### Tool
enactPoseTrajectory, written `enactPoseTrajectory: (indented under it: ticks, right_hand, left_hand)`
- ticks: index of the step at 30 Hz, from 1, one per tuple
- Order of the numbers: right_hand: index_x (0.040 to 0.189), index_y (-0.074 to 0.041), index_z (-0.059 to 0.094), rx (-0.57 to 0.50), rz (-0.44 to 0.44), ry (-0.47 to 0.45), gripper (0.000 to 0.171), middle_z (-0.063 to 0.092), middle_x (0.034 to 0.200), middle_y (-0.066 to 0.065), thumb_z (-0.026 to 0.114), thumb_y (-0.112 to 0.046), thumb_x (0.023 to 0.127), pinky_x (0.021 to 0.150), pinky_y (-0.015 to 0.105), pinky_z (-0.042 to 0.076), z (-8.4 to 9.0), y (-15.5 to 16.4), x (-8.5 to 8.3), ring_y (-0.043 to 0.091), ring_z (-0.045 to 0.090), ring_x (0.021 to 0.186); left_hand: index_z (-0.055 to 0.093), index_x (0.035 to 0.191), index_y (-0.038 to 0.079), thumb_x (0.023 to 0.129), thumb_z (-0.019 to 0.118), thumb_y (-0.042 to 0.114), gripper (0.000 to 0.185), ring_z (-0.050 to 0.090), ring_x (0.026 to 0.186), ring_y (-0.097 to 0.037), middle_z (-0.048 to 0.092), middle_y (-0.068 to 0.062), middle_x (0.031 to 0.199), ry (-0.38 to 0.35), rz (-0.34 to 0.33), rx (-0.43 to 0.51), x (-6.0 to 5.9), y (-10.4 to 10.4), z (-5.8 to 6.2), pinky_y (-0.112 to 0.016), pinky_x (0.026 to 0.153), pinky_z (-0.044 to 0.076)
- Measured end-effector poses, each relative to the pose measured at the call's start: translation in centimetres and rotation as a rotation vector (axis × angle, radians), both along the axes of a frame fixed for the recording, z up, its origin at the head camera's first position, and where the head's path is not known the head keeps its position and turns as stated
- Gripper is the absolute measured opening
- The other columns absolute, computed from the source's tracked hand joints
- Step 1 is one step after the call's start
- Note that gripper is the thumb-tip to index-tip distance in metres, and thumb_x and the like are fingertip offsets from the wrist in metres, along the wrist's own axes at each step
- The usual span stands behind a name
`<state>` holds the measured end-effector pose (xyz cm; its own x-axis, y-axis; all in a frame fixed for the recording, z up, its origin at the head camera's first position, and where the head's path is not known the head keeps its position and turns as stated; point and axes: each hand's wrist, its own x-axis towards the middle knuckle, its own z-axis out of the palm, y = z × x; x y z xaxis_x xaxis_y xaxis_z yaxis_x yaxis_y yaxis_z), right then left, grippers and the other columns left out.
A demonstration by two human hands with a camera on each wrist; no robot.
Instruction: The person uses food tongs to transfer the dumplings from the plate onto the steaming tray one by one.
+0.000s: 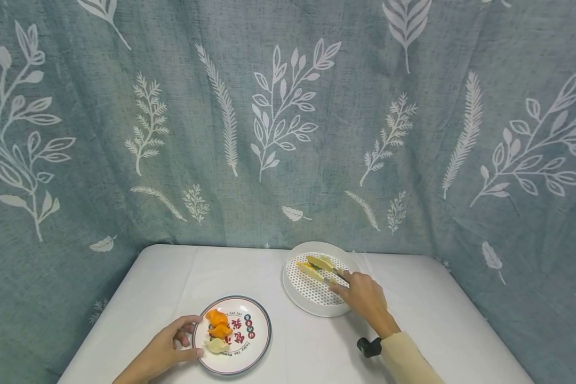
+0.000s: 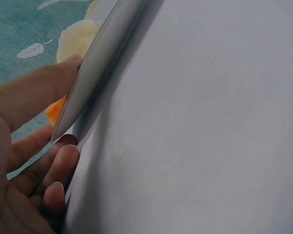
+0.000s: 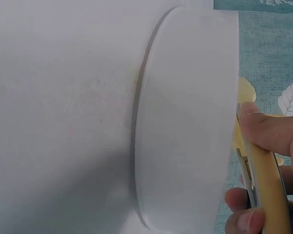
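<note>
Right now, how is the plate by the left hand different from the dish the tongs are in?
The printed plate has a dark rim and red writing; the white dish is dotted with holes. The plate holds orange and pale pieces, the dish yellow ones. The left hand grips the plate; the right hand holds tongs over the dish. Both are round.

White table (image 1: 312,352), 2 plates (image 1: 256,341)

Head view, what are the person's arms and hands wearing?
The right hand is bare, and its forearm wears a pale cream long sleeve. A small black device sits at that wrist. The left hand is bare, with no sleeve showing on the visible forearm. No rings or gloves show.
</note>
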<state>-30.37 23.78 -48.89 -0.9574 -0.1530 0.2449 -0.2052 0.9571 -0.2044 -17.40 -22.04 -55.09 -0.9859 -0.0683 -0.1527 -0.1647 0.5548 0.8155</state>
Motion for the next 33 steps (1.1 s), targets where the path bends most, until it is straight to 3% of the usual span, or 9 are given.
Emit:
enactPoseTrajectory:
  ticks: [10, 21, 33]
  right_hand:
    - [0.133, -0.013, 0.071, -0.051, 0.032, 0.01, 0.062, 0.05, 0.07, -0.001, 0.077, -0.054, 0.087, 0.051, 0.033, 0.037, 1.0, -0.4, 1.7, 0.016, 0.045, 0.06]
    - [0.125, -0.01, 0.075, -0.092, 0.1, 0.096, 0.059, 0.052, 0.069, -0.007, 0.082, -0.05, 0.083, 0.049, 0.029, 0.037, 1.5, -2.6, 4.0, 0.01, 0.043, 0.059]
    - [0.123, -0.007, 0.075, -0.062, 0.172, 0.135, 0.061, 0.041, 0.062, -0.01, 0.082, -0.052, 0.082, 0.049, 0.025, 0.03, 1.7, -5.0, 6.4, 0.007, 0.034, 0.056]
  left_hand:
    - [0.062, 0.136, 0.01, 0.066, 0.097, 0.033, 0.081, 0.05, 0.083, -0.017, 0.062, 0.001, 0.104, -0.002, -0.03, -0.021, 0.1, 0.0, 0.2, -0.03, 0.069, 0.042]
    - [0.062, 0.134, 0.01, 0.066, 0.097, 0.033, 0.08, 0.05, 0.083, -0.017, 0.062, 0.001, 0.103, 0.01, -0.036, -0.014, 0.1, -0.1, 0.1, -0.028, 0.067, 0.041]
    - [0.062, 0.135, 0.009, 0.066, 0.097, 0.032, 0.081, 0.05, 0.084, -0.018, 0.061, 0.001, 0.103, 0.021, -0.037, 0.015, 0.2, -0.1, 0.0, -0.027, 0.068, 0.041]
